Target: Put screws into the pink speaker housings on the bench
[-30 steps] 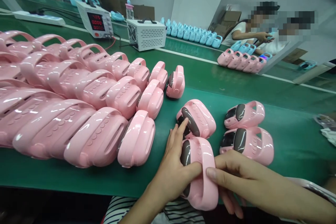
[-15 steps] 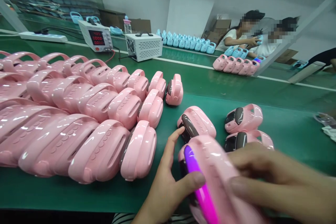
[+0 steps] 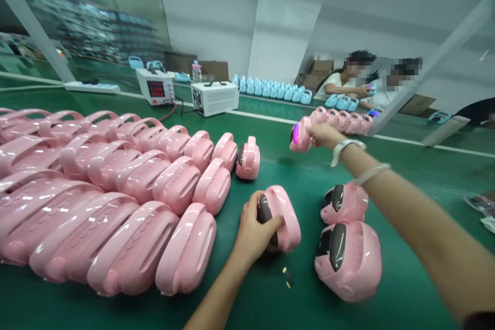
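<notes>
My left hand [image 3: 250, 231] is closed around the dark-fronted side of an unlit pink portable speaker [image 3: 289, 221], thumb on top and fingers over the front. Farther out, my right hand [image 3: 323, 135] grips another pink portable speaker with a glowing purple strip [image 3: 300, 135]. It is held close to the row of pink speakers [image 3: 343, 119] at the far side of the table. Nearer me on the right stand two unlit pink speakers, one behind [image 3: 350, 203] and one in front [image 3: 358, 263]. A small dark piece with gold-coloured ends [image 3: 288, 277] lies below my left hand.
Rows of pink speakers [image 3: 133, 240] fill the left of the green table [image 3: 270, 304]. Behind them are a power supply with red digits [image 3: 157, 87], a white vented box [image 3: 215, 98] and blue speakers [image 3: 276, 90]. Two co-workers sit at the far right, one holding a speaker.
My right hand has carried the lit speaker forward, away from me, to the far row. My left hand has let go of it and taken hold of the unlit speaker behind.
</notes>
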Demonstrator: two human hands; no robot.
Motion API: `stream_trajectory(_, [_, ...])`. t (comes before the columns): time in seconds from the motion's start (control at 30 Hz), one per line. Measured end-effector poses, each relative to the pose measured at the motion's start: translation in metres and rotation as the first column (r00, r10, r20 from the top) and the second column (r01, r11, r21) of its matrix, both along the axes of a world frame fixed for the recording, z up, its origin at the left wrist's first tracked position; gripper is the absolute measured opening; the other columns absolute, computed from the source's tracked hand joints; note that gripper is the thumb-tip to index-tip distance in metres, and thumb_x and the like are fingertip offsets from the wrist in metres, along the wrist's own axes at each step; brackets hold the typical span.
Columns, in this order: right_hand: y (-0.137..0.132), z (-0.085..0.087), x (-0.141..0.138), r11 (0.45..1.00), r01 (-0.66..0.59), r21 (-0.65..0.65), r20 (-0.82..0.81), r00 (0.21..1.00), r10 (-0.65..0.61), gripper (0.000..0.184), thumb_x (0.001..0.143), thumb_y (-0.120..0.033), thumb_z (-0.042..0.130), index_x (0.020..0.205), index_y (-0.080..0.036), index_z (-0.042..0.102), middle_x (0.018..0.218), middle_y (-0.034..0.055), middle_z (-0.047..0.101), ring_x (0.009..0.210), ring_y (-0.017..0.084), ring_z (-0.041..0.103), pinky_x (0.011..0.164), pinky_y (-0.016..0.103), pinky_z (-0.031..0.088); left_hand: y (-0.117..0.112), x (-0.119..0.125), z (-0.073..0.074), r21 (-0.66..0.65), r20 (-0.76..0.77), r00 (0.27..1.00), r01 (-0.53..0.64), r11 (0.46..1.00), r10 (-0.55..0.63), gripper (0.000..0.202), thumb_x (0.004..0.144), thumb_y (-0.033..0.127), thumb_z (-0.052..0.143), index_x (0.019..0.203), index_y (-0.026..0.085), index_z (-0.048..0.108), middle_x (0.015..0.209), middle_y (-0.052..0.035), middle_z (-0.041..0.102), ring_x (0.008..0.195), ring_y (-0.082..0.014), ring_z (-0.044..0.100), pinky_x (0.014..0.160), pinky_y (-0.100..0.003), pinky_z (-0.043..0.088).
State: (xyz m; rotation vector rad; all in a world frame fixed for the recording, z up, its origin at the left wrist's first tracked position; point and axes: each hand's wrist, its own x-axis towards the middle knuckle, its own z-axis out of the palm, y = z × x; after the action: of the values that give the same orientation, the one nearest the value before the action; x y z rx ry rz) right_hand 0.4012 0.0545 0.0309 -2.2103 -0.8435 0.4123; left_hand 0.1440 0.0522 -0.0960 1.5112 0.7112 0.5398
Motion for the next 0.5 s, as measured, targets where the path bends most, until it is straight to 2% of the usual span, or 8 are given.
stream_trajectory(0.07, [0.013,-0.019,0.006,0.996,0.081,-0.022,-0.053,0.995,-0.083,0.033,0.093,-0.033,0.060,0.120,-0.015,0.057,0.120,0.0102,0.060,0.100,0.022,0.063,0.084,0.041,0.055,-0.003,-0.007,0.000,-0.043,0.055,0.986,0.158,0.987,-0.155,0.064,0.065,0.016,0.058,0.126,0.023,0.044,0.120,-0.0051,0.056,0.113,-0.0254,0.052,0.101,-0.036,0.038])
stream_trajectory(0.17, [0.017,-0.023,0.013,0.990,0.141,-0.015,-0.110,0.984,-0.142,0.034,0.093,-0.033,0.059,0.121,-0.015,0.057,0.120,0.0098,0.060,0.101,0.022,0.063,0.084,0.042,0.055,-0.009,-0.014,-0.002,-0.060,0.041,0.956,0.292,0.954,-0.290,0.079,0.059,0.013,0.063,0.132,0.027,0.040,0.124,-0.0029,0.054,0.112,-0.0252,0.052,0.101,-0.036,0.038])
stream_trajectory(0.23, [0.009,-0.013,0.011,0.988,0.153,0.009,-0.125,0.981,-0.151,0.034,0.093,-0.033,0.059,0.122,-0.016,0.057,0.121,0.0094,0.060,0.101,0.022,0.063,0.084,0.043,0.055,-0.011,-0.015,-0.004,-0.098,0.128,0.970,0.222,0.970,-0.209,0.076,0.060,0.016,0.064,0.132,0.025,0.042,0.128,-0.0039,0.052,0.116,-0.0262,0.050,0.103,-0.036,0.036])
stream_trajectory(0.3, [-0.006,0.000,0.001,0.989,0.136,0.054,-0.114,0.985,-0.129,0.031,0.094,-0.029,0.057,0.122,-0.016,0.057,0.125,0.0104,0.059,0.107,0.023,0.061,0.089,0.043,0.053,-0.012,-0.016,-0.004,-0.272,0.251,0.967,0.122,0.954,-0.051,0.059,0.065,0.025,0.063,0.122,0.020,0.050,0.118,-0.0055,0.059,0.113,-0.0277,0.052,0.099,-0.037,0.040])
stream_trajectory(0.33, [-0.015,0.005,-0.009,0.990,0.114,0.080,-0.105,0.989,-0.105,0.029,0.094,-0.027,0.057,0.122,-0.017,0.058,0.127,0.0101,0.059,0.111,0.023,0.059,0.093,0.041,0.051,-0.011,-0.017,-0.004,-0.380,0.298,0.954,0.090,0.921,0.030,0.050,0.066,0.031,0.063,0.114,0.018,0.055,0.107,-0.0063,0.062,0.110,-0.0291,0.054,0.096,-0.038,0.043])
stream_trajectory(0.43, [-0.047,0.009,-0.059,0.976,-0.130,0.173,-0.124,0.981,0.152,0.026,0.091,-0.028,0.061,0.116,-0.024,0.064,0.126,0.0040,0.064,0.119,0.020,0.056,0.100,0.034,0.045,-0.006,-0.024,0.000,-0.610,0.380,0.912,0.121,0.783,0.154,0.035,0.057,0.039,0.067,0.083,0.016,0.060,0.070,-0.0051,0.060,0.091,-0.0318,0.060,0.083,-0.043,0.050])
stream_trajectory(0.47, [-0.060,0.006,-0.080,0.914,-0.338,0.224,-0.153,0.914,0.375,0.031,0.088,-0.032,0.064,0.118,-0.024,0.064,0.127,0.0049,0.063,0.122,0.023,0.054,0.103,0.037,0.043,-0.005,-0.026,0.001,-0.628,0.405,0.900,0.147,0.764,0.159,0.033,0.055,0.038,0.068,0.078,0.017,0.059,0.064,-0.0041,0.058,0.086,-0.0312,0.061,0.081,-0.043,0.051])
stream_trajectory(0.5, [-0.072,0.001,-0.101,0.849,-0.466,0.251,-0.177,0.840,0.513,0.037,0.083,-0.035,0.069,0.118,-0.025,0.064,0.129,0.0050,0.062,0.125,0.025,0.052,0.105,0.039,0.041,-0.003,-0.029,0.001,-0.629,0.425,0.892,0.168,0.759,0.154,0.031,0.054,0.037,0.068,0.076,0.017,0.059,0.062,-0.0035,0.058,0.084,-0.0304,0.062,0.079,-0.043,0.052])
